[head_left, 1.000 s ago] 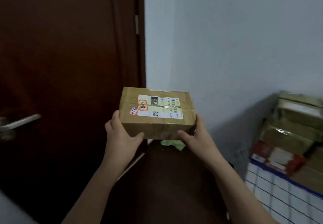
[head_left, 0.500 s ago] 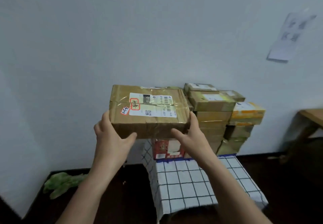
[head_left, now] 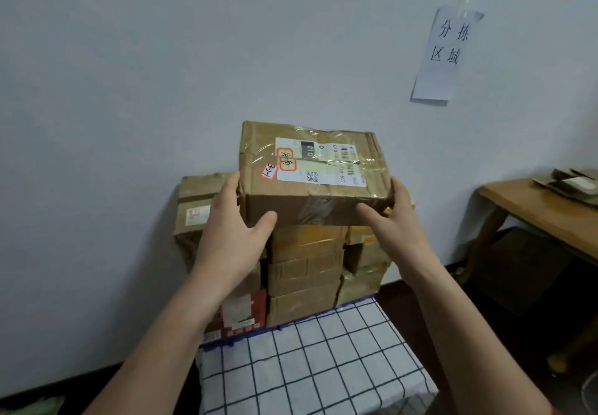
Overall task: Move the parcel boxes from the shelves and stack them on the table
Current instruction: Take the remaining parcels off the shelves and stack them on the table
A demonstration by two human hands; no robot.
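I clasp the parcel box (head_left: 310, 171) by its ends, left hand (head_left: 233, 230) and right hand (head_left: 391, 220) opposed, to hold it level. Directly beneath my grip sits the stack (head_left: 304, 272) on the table (head_left: 323, 366).

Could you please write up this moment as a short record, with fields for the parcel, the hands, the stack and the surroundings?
held item: taped cardboard parcel with a white shipping label on top
left hand: grips the parcel's left end, thumb on the front face
right hand: grips the right end, thumb on the front face
position: over the stack of parcels; contact cannot be told
stack base: checked tablecloth, against the wall
sign: paper sign, upper right
far right: wooden table
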